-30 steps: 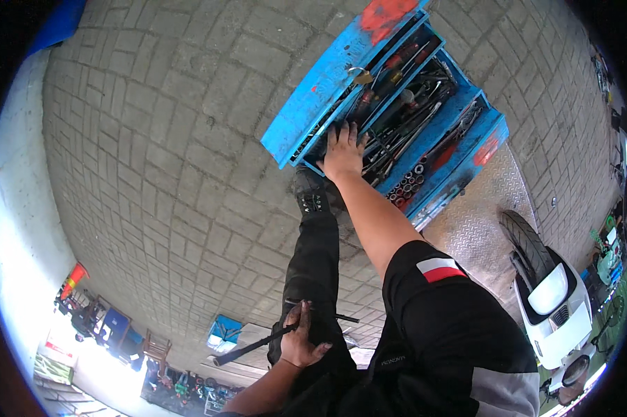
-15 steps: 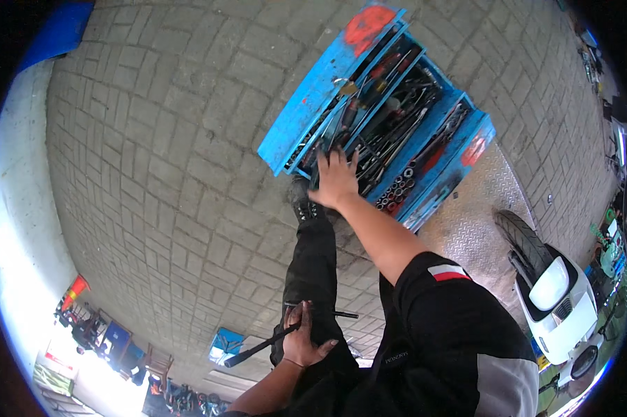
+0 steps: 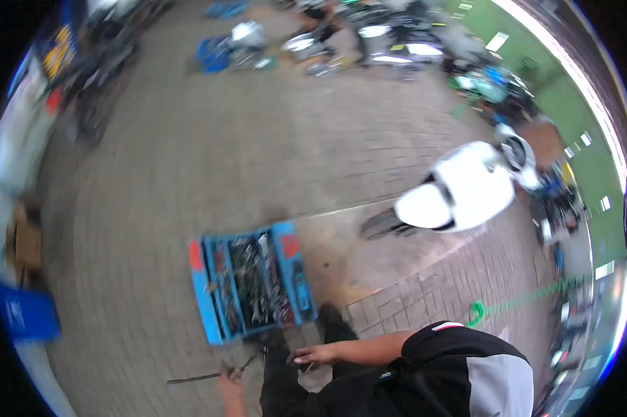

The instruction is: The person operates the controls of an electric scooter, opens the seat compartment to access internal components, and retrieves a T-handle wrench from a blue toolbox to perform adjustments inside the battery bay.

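Observation:
My left hand (image 3: 231,376) is closed round a long dark bar-shaped tool (image 3: 191,379), which sticks out on both sides of the fist; its exact kind is blurred. Over my legs, my right hand (image 3: 315,356) has its fingers bent together, with something dark at the fingertips too smeared to name. Just beyond my feet, an open blue metal toolbox (image 3: 201,299) with red patches lies on the paving. Wrenches, sockets and other hand tools fill its trays.
A white scooter (image 3: 473,187) stands on a metal plate (image 3: 334,257) to the right. A green coiled hose (image 3: 476,314) hangs near my right side. Blue bins (image 3: 28,313) and a cardboard box (image 3: 28,244) line the left wall. Motorcycles and parts crowd the far end.
My view has swung up and round, with blur. My right hand has come out of the toolbox back to my legs. My left hand still holds the bar, now out to the left.

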The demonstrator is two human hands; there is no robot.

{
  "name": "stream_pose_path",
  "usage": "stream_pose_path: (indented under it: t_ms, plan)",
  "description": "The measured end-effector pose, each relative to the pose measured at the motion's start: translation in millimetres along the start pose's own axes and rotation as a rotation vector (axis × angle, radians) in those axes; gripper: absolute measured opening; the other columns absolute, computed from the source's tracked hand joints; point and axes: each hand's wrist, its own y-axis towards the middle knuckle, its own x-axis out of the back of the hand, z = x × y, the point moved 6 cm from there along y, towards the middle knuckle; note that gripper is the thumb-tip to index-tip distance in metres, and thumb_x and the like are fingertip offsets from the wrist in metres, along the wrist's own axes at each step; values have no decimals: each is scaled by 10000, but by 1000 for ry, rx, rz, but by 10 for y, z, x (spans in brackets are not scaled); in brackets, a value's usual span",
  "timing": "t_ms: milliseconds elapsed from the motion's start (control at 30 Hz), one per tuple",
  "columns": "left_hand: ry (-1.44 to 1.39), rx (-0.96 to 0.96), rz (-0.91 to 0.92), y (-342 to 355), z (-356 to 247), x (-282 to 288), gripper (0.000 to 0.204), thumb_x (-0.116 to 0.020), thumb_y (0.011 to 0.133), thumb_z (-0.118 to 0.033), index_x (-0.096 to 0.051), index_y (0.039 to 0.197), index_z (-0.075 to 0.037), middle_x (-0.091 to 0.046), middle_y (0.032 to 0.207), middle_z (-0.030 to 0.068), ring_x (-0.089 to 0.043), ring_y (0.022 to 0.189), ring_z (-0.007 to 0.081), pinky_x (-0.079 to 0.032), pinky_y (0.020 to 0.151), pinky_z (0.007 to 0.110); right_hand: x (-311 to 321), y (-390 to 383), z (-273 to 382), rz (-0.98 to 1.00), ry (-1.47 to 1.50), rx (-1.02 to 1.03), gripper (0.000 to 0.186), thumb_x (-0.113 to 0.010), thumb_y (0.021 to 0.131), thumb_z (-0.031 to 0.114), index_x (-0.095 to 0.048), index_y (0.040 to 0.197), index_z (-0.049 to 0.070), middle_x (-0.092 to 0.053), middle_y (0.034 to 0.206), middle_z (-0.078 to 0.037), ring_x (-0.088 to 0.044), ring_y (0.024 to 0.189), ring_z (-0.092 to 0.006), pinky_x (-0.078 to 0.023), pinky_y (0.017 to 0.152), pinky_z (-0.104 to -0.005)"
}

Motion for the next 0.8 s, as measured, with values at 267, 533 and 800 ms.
stream_pose_path:
  t_ms: [267, 533, 800]
  plan:
    - [93, -489, -42, 1233, -2457, 1084, 362, -512, 835, 4, -634, 1157, 117, -679, 753, 169, -625, 572, 206, -496, 533, 353, 3, -1613, 248, 276, 370, 620, 398, -563, 931, 346, -549, 1247, 105, -605, 1198, -90, -596, 1061, -254, -499, 892, -429]
    - [696, -491, 558, -621, -3853, -1740, 480, -653, 800, -158, -598, 1245, 12, -707, 967, 230, -702, 889, 320, -548, 726, 407, 696, -3739, -2418, -658, 8, 502, 605, -696, 802, 171, -468, 1352, 63, -577, 1253, -156, -555, 1115, -272, -506, 875, -395]
    - [1185, -672, 1366, -3095, -4036, -4926, 456, -615, 879, -190, -545, 1315, -74, -707, 928, 161, -691, 767, 249, -541, 689, 399, 813, -5552, -4551, -1190, 557, 490, 628, -636, 806, 107, -391, 1382, 58, -633, 1054, -114, -666, 733, -200, -533, 585, -335]
